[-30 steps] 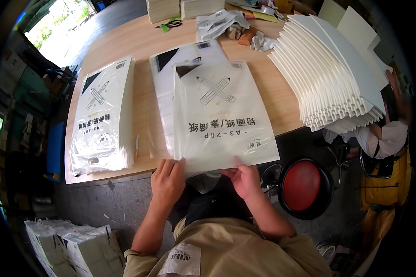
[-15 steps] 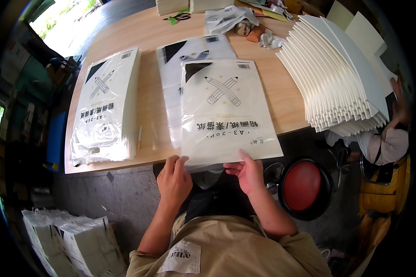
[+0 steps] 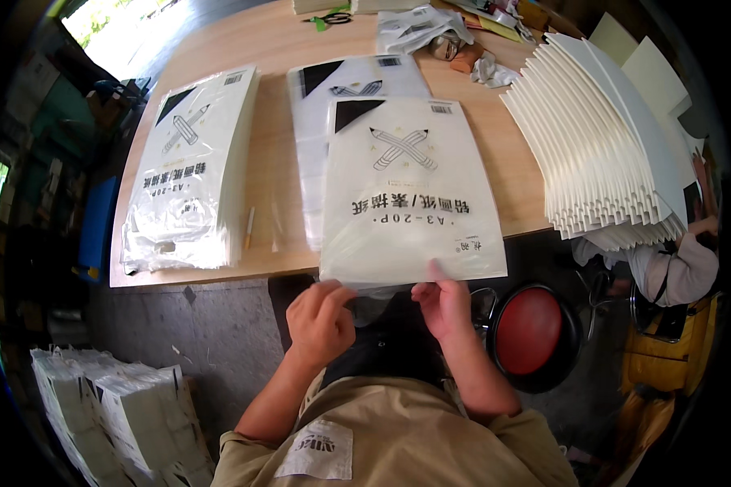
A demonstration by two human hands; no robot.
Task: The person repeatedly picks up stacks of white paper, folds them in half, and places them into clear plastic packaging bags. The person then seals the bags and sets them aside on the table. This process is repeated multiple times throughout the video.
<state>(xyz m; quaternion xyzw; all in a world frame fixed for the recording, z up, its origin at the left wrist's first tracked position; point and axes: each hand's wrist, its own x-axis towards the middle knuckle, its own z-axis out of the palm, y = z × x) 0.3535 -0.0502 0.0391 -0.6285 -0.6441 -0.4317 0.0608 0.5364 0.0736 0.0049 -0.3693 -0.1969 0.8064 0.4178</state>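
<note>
A pack of white paper [image 3: 414, 191] in a clear plastic bag, printed with crossed pencils and a black corner, lies partly over the table and juts past its front edge. My right hand [image 3: 444, 308] grips its near edge, thumb on top and fingers curled beneath. At the near left corner, my left hand [image 3: 321, 325] is closed, its fingertips pinching the clear bag edge. Beneath the pack, flat printed plastic bags [image 3: 307, 150] show at its left and far side. Further left sits a stack of similar bagged packs [image 3: 179, 170].
A fanned stack of white folded paper [image 3: 593, 154] covers the table's right side, a person's arm [image 3: 682, 264] beside it. Scissors [image 3: 337, 18] and a crumpled bag [image 3: 414, 31] lie far back. Below are a red stool [image 3: 528, 329] and wrapped bundles [image 3: 130, 410].
My left hand has turned inward and its fingers have curled more at the pack's near edge. My right hand keeps its grip. The whole view has shifted slightly.
</note>
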